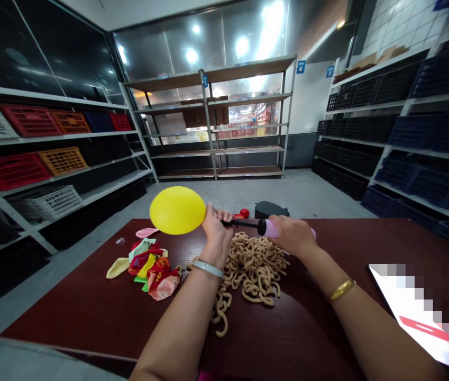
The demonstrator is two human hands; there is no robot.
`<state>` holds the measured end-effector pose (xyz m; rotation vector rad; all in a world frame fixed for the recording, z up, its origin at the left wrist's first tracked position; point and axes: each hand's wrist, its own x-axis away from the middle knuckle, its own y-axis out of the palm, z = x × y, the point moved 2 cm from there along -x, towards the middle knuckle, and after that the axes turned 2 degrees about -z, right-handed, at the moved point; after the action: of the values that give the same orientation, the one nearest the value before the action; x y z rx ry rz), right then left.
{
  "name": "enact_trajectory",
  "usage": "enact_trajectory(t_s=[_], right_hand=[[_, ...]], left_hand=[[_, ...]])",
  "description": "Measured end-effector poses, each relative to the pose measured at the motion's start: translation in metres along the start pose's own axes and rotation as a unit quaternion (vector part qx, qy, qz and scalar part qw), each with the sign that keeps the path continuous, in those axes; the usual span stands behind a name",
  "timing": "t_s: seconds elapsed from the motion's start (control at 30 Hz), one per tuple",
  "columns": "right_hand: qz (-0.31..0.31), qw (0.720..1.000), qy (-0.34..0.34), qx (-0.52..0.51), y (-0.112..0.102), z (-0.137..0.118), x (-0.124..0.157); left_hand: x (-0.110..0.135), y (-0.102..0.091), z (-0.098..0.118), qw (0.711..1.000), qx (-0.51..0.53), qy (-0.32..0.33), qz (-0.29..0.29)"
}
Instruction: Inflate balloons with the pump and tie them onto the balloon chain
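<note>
A yellow balloon [177, 210], swollen with air, sits at the left end of a hand pump [250, 224]. My left hand [217, 233] is closed around the balloon's neck and the pump's tip; the fingers hide where they meet. Around the pump's pink body my right hand [293, 234] is wrapped, with the black shaft stretching between both hands. Beneath them lies a heap of beige, rope-like curled pieces [258, 267]. To the left is a pile of limp balloons [155, 270] in several colours, with a pink limp balloon [146, 233] behind it.
Everything rests on a dark red table [89, 307]. A bright tablet-like panel [399, 296], partly pixelated, is at the right. Near the far edge are a small red object [244, 213] and a dark grey rounded object [272, 209]. Shelves with crates [29, 120] line the sides.
</note>
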<state>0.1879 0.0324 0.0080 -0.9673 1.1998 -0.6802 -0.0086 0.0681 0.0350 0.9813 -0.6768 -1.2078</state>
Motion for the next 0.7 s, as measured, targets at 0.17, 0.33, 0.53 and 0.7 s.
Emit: enact_trajectory(t_s=[0.17,0.33,0.53,0.7], right_hand=[[0.044,0.999,0.003,0.004,-0.004,0.024,0.0],[0.052,0.999,0.01,0.012,-0.02,0.015,0.001],[0.032,0.999,0.003,0.015,-0.031,-0.018,0.005],[0.025,1.0,0.003,0.009,-0.031,-0.03,0.009]], left_hand=[[-0.011,0.002,0.039,0.999,-0.001,0.047,-0.02],[0.002,0.011,0.032,0.998,0.026,0.054,-0.036],[0.027,0.017,-0.015,0.998,0.02,0.005,-0.066],[0.038,0.015,-0.034,0.997,0.021,-0.03,-0.074]])
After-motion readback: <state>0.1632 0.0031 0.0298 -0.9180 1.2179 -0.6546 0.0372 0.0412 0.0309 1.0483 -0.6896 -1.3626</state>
